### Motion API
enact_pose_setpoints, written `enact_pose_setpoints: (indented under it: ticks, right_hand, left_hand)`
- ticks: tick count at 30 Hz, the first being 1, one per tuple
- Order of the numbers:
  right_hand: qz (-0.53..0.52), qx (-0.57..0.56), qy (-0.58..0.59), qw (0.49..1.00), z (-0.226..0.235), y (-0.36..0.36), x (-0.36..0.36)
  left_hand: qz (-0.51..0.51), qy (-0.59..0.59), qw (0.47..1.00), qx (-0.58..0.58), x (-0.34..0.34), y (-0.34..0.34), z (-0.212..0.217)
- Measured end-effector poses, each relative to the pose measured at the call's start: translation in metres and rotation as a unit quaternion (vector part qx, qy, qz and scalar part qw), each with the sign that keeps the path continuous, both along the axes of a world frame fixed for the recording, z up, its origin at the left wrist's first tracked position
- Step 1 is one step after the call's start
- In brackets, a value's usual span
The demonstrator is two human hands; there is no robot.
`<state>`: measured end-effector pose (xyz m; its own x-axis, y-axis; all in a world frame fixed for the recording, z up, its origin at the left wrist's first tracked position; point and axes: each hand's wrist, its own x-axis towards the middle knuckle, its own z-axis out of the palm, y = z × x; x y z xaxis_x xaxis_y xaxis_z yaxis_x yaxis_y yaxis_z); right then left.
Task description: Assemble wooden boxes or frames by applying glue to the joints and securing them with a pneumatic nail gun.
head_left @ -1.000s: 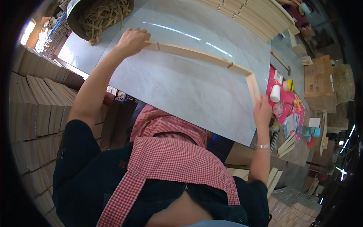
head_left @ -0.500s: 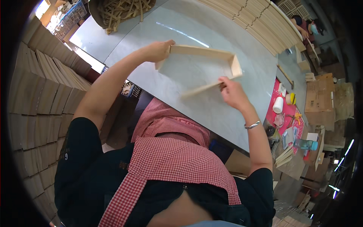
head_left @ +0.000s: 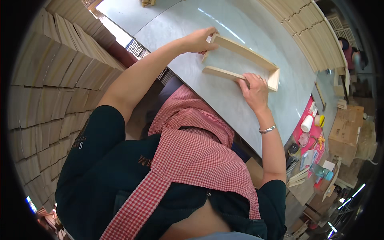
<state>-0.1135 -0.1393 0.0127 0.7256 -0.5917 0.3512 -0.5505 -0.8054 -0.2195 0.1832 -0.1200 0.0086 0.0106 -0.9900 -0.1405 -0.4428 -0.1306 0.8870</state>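
A pale wooden box frame lies over the grey table, its far long side and right short side joined. My left hand is closed around its far left corner, where a short end piece points toward me. The near long slat runs from the right end, and my right hand is wrapped round it close to the right corner. The slat's left end stands a little apart from the left end piece. The right-hand fingers hide the joint at the near right corner.
Stacked wooden boards lie at the far right of the table. Tall piles of wooden pieces stand to my left. On the right are a hammer, a white bottle, tape and a water bottle.
The near slat has swung in toward the left end piece, narrowing the gap. My right hand has shifted its grip nearer the right corner. The whole view has shifted too.
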Motion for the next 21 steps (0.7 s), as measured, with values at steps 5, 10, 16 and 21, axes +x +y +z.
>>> enact_pose_setpoints:
  ticks: [5, 10, 16, 21]
  right_hand:
    - [-0.015, -0.020, -0.009, 1.000, -0.005, -0.002, 0.008]
    - [-0.025, -0.031, -0.014, 0.999, -0.008, -0.004, 0.011]
    - [-0.034, -0.038, 0.000, 0.999, -0.007, -0.002, 0.010]
    - [-0.039, -0.012, 0.010, 0.999, -0.007, -0.004, 0.009]
  left_hand:
    - [0.013, -0.025, 0.999, -0.017, -0.001, 0.001, -0.002]
    - [0.022, 0.013, 1.000, -0.003, -0.004, 0.004, 0.000]
    - [-0.025, 0.121, 0.990, -0.074, 0.006, 0.032, -0.021]
    - [-0.059, 0.005, 0.996, -0.070, 0.004, 0.035, -0.013]
